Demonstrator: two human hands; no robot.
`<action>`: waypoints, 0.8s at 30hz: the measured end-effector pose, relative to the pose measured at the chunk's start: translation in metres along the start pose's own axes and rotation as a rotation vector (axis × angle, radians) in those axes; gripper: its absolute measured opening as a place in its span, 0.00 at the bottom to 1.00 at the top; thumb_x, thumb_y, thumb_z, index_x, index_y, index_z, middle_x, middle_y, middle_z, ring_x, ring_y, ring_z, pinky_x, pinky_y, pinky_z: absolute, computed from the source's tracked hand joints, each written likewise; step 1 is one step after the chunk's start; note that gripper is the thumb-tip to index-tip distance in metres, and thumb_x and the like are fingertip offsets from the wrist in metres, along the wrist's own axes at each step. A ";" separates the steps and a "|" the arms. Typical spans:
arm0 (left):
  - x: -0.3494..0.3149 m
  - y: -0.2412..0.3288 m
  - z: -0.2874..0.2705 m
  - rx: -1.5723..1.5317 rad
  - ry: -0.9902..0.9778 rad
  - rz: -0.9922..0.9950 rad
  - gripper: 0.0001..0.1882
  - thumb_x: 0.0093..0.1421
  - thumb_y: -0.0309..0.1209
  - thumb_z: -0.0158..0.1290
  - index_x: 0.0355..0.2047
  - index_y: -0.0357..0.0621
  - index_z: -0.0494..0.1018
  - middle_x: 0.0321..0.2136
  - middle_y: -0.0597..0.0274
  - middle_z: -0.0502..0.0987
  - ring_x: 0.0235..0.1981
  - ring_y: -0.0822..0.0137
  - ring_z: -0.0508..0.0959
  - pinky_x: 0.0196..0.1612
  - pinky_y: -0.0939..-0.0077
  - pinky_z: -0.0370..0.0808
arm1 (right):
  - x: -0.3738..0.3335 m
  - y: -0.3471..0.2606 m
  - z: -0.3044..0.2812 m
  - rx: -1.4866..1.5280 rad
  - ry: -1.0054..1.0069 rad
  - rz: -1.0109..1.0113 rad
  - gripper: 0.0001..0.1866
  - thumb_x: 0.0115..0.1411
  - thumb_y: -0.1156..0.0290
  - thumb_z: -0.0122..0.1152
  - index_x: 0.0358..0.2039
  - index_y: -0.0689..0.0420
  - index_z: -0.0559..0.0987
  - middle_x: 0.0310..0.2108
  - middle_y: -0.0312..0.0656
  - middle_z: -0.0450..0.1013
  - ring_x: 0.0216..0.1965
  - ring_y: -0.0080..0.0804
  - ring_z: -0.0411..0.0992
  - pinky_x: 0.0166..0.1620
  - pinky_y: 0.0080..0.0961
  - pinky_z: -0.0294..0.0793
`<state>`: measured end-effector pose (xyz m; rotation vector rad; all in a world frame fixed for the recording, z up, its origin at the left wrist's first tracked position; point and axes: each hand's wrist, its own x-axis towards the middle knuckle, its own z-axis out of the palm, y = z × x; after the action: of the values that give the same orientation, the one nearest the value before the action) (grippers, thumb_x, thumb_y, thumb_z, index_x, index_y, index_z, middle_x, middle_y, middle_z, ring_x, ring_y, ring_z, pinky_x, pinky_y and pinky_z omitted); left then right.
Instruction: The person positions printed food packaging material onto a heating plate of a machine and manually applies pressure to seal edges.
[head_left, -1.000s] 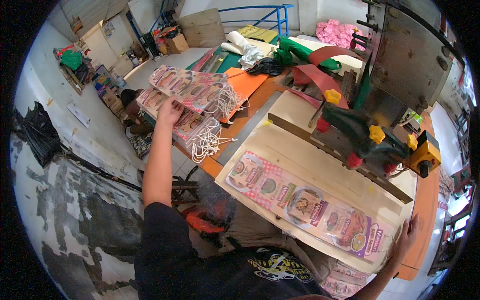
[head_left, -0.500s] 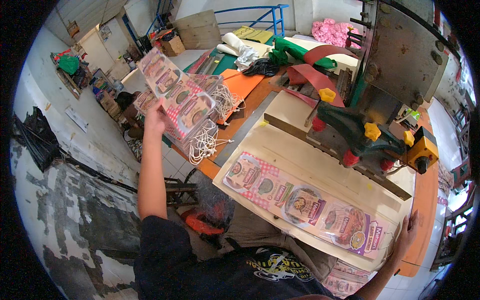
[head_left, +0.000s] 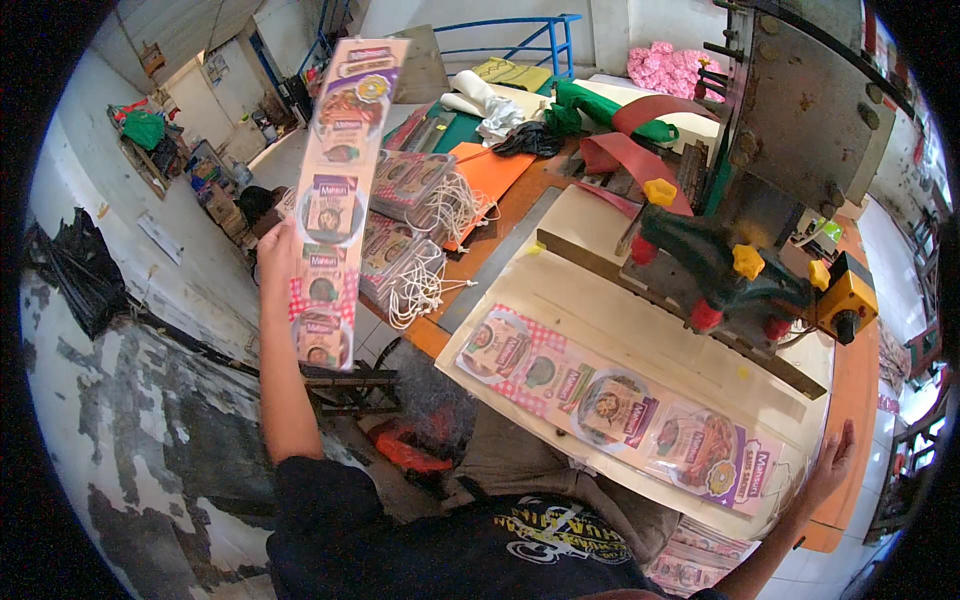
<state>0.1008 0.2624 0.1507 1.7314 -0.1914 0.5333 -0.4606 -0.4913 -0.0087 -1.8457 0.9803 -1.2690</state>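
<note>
My left hand (head_left: 275, 262) is closed on the edge of a long printed plastic strip (head_left: 338, 150) with food pictures, held nearly upright at the left. A matching printed strip (head_left: 610, 405) lies flat along the cream board (head_left: 525, 290) in front of me. Beside the board's right end, my right hand (head_left: 829, 466) has its fingers stretched out and holds nothing. Behind the raised strip, stacked printed packs (head_left: 400, 180) with white strings (head_left: 415, 285) rest on the orange table's left side.
A heavy metal press (head_left: 790, 120) with yellow knobs (head_left: 747, 262) and a yellow control box (head_left: 846, 300) rises at the far right. A metal bar (head_left: 670, 310) crosses the board. Green cloth (head_left: 600, 107) and orange sheets (head_left: 500, 180) lie behind. More printed strips (head_left: 695, 555) sit below the board.
My left hand has moved slightly left and down, and its strip has swung from slanted to nearly upright. My right hand has shifted a little right, with its fingers more stretched out.
</note>
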 end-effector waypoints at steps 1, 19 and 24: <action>-0.005 -0.001 -0.007 0.048 -0.022 -0.014 0.19 0.74 0.38 0.50 0.46 0.33 0.80 0.36 0.67 0.81 0.35 0.79 0.75 0.39 0.81 0.73 | 0.004 0.002 -0.004 -0.029 0.007 -0.046 0.25 0.73 0.66 0.53 0.66 0.66 0.69 0.66 0.50 0.67 0.68 0.40 0.64 0.70 0.36 0.61; -0.067 0.051 0.004 0.351 -0.804 0.427 0.28 0.69 0.41 0.54 0.16 0.38 0.61 0.12 0.66 0.60 0.13 0.75 0.59 0.19 0.71 0.53 | -0.068 -0.184 0.020 0.423 -0.368 -0.065 0.17 0.71 0.67 0.54 0.54 0.65 0.76 0.44 0.46 0.80 0.48 0.32 0.78 0.55 0.30 0.74; -0.114 0.106 0.084 0.309 -0.958 0.575 0.31 0.66 0.49 0.56 0.17 0.34 0.73 0.10 0.62 0.69 0.12 0.66 0.70 0.21 0.71 0.64 | -0.083 -0.223 0.044 0.538 -0.845 -0.080 0.35 0.71 0.45 0.53 0.66 0.60 0.70 0.50 0.48 0.79 0.51 0.34 0.77 0.53 0.31 0.75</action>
<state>-0.0223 0.1390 0.1807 2.1198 -1.3709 0.0858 -0.3940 -0.3070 0.1322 -1.7177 0.0907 -0.5771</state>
